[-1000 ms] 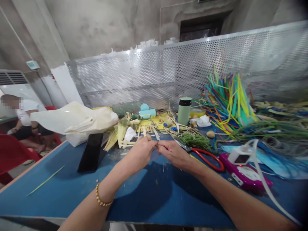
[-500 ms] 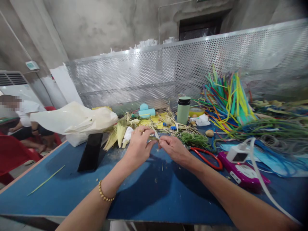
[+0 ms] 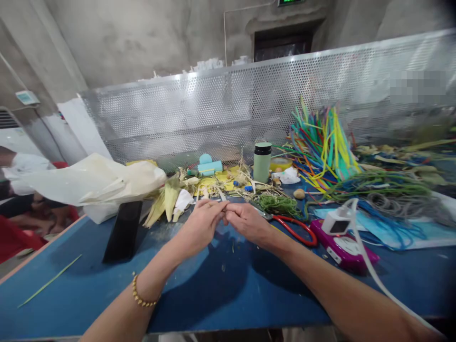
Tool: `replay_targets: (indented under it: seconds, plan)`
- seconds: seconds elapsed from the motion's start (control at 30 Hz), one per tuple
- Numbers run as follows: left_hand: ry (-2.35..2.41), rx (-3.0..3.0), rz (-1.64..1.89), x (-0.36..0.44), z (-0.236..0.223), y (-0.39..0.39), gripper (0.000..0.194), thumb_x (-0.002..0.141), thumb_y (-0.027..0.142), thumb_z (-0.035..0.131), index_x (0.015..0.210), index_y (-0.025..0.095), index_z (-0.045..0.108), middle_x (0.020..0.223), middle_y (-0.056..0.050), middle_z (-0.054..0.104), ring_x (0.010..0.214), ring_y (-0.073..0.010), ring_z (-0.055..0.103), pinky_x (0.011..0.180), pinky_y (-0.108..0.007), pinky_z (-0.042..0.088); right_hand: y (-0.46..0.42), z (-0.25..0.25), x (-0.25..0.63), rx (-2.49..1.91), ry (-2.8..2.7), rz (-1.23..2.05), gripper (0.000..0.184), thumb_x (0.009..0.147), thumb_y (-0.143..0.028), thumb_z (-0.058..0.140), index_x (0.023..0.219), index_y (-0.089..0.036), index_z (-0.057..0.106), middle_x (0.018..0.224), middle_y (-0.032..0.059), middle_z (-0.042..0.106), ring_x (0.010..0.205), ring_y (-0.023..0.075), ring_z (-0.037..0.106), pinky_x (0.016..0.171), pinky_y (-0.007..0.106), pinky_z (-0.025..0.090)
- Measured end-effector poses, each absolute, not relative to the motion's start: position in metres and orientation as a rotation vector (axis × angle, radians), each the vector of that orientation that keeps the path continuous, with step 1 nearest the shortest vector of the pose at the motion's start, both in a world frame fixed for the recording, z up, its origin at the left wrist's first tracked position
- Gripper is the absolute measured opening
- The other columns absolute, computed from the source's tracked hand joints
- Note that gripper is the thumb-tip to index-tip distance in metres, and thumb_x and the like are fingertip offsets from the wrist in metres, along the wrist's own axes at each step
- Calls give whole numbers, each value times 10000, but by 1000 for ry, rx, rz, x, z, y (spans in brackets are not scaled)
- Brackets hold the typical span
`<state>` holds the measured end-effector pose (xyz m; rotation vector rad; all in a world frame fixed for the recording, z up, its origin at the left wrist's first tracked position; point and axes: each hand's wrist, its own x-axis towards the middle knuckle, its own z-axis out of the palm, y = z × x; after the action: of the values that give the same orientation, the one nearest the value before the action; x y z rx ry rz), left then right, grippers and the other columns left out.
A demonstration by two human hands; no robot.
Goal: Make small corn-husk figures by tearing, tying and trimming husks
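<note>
Above the blue table (image 3: 199,294), my left hand (image 3: 204,222) and my right hand (image 3: 245,221) meet at the fingertips. Both are closed in a pinch, and what they hold is hidden behind the fingers. Pale dried husks (image 3: 171,195) lie just beyond my left hand, with a crumpled white tissue (image 3: 183,202) against them. Red-handled scissors (image 3: 297,231) rest to the right of my right hand, next to a bundle of green string (image 3: 280,204). Dry plant scraps (image 3: 217,190) are scattered behind both hands.
A black phone (image 3: 124,232) and a white plastic bag (image 3: 107,178) are at left. Beyond my hands stands a green bottle (image 3: 262,164). Colourful strips (image 3: 331,147), a purple power strip (image 3: 342,249) and a white cable (image 3: 370,270) occupy the right. A person (image 3: 24,175) sits far left.
My fingertips have drawn together, and the small olive-brown strip that showed between them is now hidden. My left fingers lie flatter and lower. The whole view has shifted a little to the right.
</note>
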<state>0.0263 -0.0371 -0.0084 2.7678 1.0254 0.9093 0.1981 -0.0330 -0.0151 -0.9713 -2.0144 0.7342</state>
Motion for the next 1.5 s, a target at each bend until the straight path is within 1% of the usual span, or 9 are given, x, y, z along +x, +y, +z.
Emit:
replay_targets:
  seconds: [0.13, 0.5, 0.77, 0.9, 1.0, 1.07, 1.2, 1.37, 1.5]
  plan:
    - [980, 2683, 750, 19, -2, -35, 238, 947, 182, 379, 976, 166, 614, 887, -55, 602, 813, -149, 532, 754, -270, 422, -33, -18, 199, -1025, -1979, 917, 210, 770, -201, 405, 630, -163, 557, 510, -52, 392, 489, 85, 349, 497, 222, 275]
    - [1034, 2760, 703, 17, -4, -32, 313, 935, 166, 383, 832, 172, 679, 790, -54, 621, 751, -145, 556, 715, -255, 416, -31, -24, 200, -942, -1618, 1587, 115, 700, -221, 456, 597, -186, 495, 396, -110, 267, 359, 49, 170, 350, 190, 147]
    - [1022, 2802, 743, 19, -8, -31, 309, 909, 135, 393, 807, 162, 684, 764, -54, 633, 713, -140, 565, 681, -249, 407, -32, -21, 206, -875, -1653, 1675, 119, 711, -208, 488, 599, -171, 504, 392, -112, 267, 351, 41, 172, 343, 180, 156]
    - [1000, 2591, 971, 19, -7, -27, 264, 881, 151, 445, 761, 163, 680, 734, -32, 643, 704, -126, 560, 683, -232, 397, -29, -8, 211, -985, -1766, 1439, 187, 803, -303, 499, 705, -159, 566, 452, -65, 441, 355, 57, 337, 352, 179, 279]
    - [1099, 2251, 1176, 16, -8, -18, 230, 857, 231, 496, 745, 151, 679, 646, -14, 612, 614, -115, 516, 591, -218, 363, -13, 6, 230, -1142, -1743, 929, 262, 831, -391, 523, 863, -148, 615, 777, 58, 663, 523, 104, 554, 414, 198, 391]
    - [1105, 1968, 1284, 15, -11, -11, 244, 835, 315, 534, 745, 139, 677, 592, 0, 573, 533, -98, 447, 515, -211, 308, 5, 13, 248, -1227, -1686, 649, 274, 851, -369, 495, 897, -138, 635, 841, 85, 683, 574, 123, 595, 478, 215, 424]
    - [986, 1571, 1389, 14, -14, -4, 257, 764, 366, 612, 737, 115, 660, 554, 17, 521, 464, -59, 346, 458, -201, 222, 36, 15, 274, -1594, -2059, 145, 256, 795, -221, 523, 569, -138, 611, 593, 60, 627, 591, 150, 583, 572, 242, 382]
    - [946, 1479, 1409, 15, -14, -6, 248, 745, 356, 634, 734, 109, 654, 544, 21, 509, 439, -41, 318, 441, -200, 185, 50, -6, 270, -1984, -2135, 15, 141, 694, -241, 639, 581, -159, 657, 639, 74, 649, 656, 177, 601, 574, 248, 363]
    - [937, 1534, 1380, 17, -14, -8, 250, 760, 356, 626, 736, 109, 653, 561, 12, 526, 454, -45, 341, 446, -197, 204, 58, -24, 264, -1979, -2031, 51, 126, 667, -239, 641, 570, -158, 648, 602, 59, 624, 630, 167, 585, 552, 236, 364]
